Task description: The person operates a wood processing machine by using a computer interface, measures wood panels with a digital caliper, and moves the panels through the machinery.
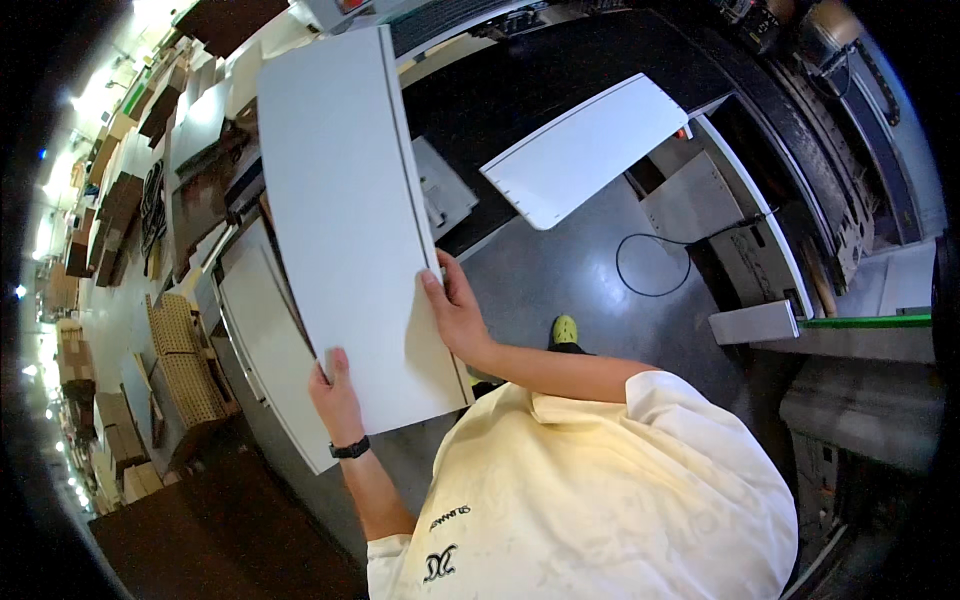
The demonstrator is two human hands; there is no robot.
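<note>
A long white panel (345,220) with a groove along its right edge is held up between my two hands. My left hand (337,400), with a black watch on the wrist, grips its lower left edge, thumb on the face. On the opposite long edge my right hand (459,312) is closed, its thumb on the face and its fingers partly hidden by the edge. Behind the panel, to the lower left, leans or lies another white panel (275,340); how it is supported is hidden.
A white board (590,150) rests on the black machine bed (480,95) ahead. To the right are a white-edged table (760,210), a looped black cable (652,266) and a green strip (870,321). A woven tan chair (180,350) and stacked boards stand left.
</note>
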